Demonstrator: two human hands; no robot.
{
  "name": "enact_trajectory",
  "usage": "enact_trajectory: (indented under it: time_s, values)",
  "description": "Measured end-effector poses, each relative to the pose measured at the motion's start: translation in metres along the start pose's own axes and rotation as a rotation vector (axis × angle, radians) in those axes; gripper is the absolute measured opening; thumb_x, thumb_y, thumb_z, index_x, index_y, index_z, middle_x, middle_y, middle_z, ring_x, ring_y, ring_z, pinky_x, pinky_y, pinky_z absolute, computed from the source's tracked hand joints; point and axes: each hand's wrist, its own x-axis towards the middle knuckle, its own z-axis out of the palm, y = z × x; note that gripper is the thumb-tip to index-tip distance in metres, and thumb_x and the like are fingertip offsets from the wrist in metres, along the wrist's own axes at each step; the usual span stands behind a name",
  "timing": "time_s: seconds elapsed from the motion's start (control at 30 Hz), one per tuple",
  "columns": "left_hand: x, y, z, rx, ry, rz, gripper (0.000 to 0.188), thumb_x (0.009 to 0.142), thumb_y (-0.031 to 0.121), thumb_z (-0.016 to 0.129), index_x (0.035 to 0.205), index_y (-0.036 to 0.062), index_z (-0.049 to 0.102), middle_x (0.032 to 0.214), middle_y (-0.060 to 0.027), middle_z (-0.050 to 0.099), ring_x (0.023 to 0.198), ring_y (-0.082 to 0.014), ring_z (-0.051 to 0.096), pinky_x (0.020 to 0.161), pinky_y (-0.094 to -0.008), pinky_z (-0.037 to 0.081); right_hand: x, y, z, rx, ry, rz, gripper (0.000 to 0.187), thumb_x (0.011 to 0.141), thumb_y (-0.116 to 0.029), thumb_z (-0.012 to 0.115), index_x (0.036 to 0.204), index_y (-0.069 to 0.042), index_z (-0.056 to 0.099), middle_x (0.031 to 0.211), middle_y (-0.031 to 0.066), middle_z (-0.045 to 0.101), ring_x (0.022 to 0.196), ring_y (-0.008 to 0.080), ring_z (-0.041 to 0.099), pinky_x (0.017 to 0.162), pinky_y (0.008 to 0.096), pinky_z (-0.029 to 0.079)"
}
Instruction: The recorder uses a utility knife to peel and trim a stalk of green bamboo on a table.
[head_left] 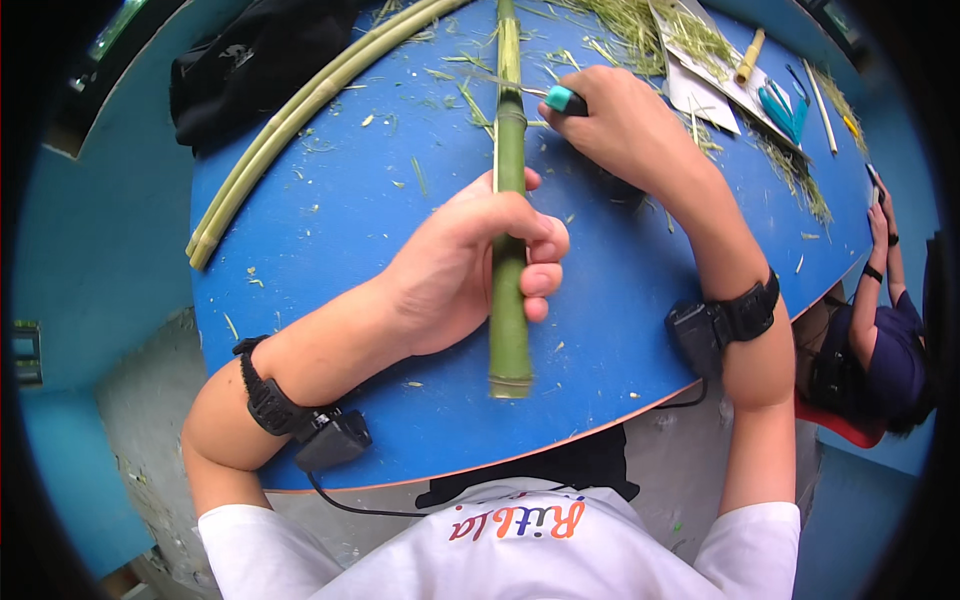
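A green bamboo pole point(509, 300) runs away from me over the blue table, its near end close to the table's front edge. My left hand point(495, 245) is closed around its middle, thumb across the top. Beyond that hand, the pole's far stretch looks paler, as if scraped. In my right hand point(610, 125) is a knife point(566, 100) with a black and teal handle. Its thin blade points left and meets the bamboo just beyond a joint. The fingers under the handle are mostly hidden.
Two peeled poles point(290, 125) lie at the left beside a black cloth bag point(240, 65). Shavings point(625, 35) are heaped at the back. Right of them are a white board point(735, 85), a short bamboo piece point(750, 57) and a teal tool point(783, 110). Another person point(890, 350) sits at the right.
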Motion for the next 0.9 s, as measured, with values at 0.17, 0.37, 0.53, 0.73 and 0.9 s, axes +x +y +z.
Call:
enact_trajectory:
  time_s: [0.17,0.37,0.53,0.73,0.9]
  values:
    - [0.006,0.002,-0.021,-0.152,-0.176,-0.06,0.016,0.091,0.019,0.045,0.089,0.0137,0.03,0.073,-0.0033,0.043,0.053,-0.0078,0.041,0.044,-0.0221,0.037,0.005,0.006,-0.002,-0.01,0.025,0.018,0.03,0.08,-0.025,0.059,0.076,0.004,0.058,0.065,0.0219,0.055,0.062,0.0384,0.053,0.059,0.0428,0.042]
    - [0.002,-0.002,-0.012,-0.221,-0.012,0.0,0.024,0.097,0.03,0.037,0.107,0.0088,0.043,0.066,0.0012,0.035,0.043,-0.0025,0.029,0.032,-0.0157,0.028,-0.002,0.002,-0.007,-0.053,-0.063,0.035,0.025,0.078,-0.021,0.058,0.078,0.004,0.06,0.067,0.0211,0.057,0.064,0.0355,0.056,0.06,0.0415,0.043]
    - [0.0,-0.006,-0.012,-0.284,0.003,0.033,0.027,0.098,0.033,0.035,0.103,0.0082,0.044,0.064,0.0028,0.033,0.042,-0.0021,0.029,0.031,-0.0159,0.027,-0.005,-0.009,-0.014,-0.098,-0.157,0.059,0.022,0.073,-0.016,0.054,0.078,0.003,0.063,0.072,0.0238,0.06,0.071,0.0373,0.061,0.067,0.0438,0.048]
    - [0.0,-0.006,-0.011,-0.366,-0.019,0.014,0.027,0.097,0.035,0.034,0.095,0.0095,0.043,0.062,0.0036,0.033,0.041,-0.0018,0.029,0.031,-0.0159,0.027,-0.006,-0.007,-0.014,-0.096,-0.167,0.064,0.021,0.072,-0.015,0.054,0.079,0.003,0.063,0.073,0.024,0.06,0.071,0.0372,0.061,0.068,0.0438,0.048]
    - [0.008,-0.006,-0.018,-0.391,-0.103,-0.042,0.026,0.097,0.038,0.034,0.092,0.0135,0.039,0.063,0.0046,0.032,0.045,-0.0021,0.028,0.036,-0.0173,0.026,-0.004,-0.008,-0.004,-0.192,-0.114,0.112,0.021,0.072,-0.015,0.055,0.079,0.003,0.064,0.077,0.0234,0.062,0.075,0.0374,0.062,0.071,0.044,0.049]
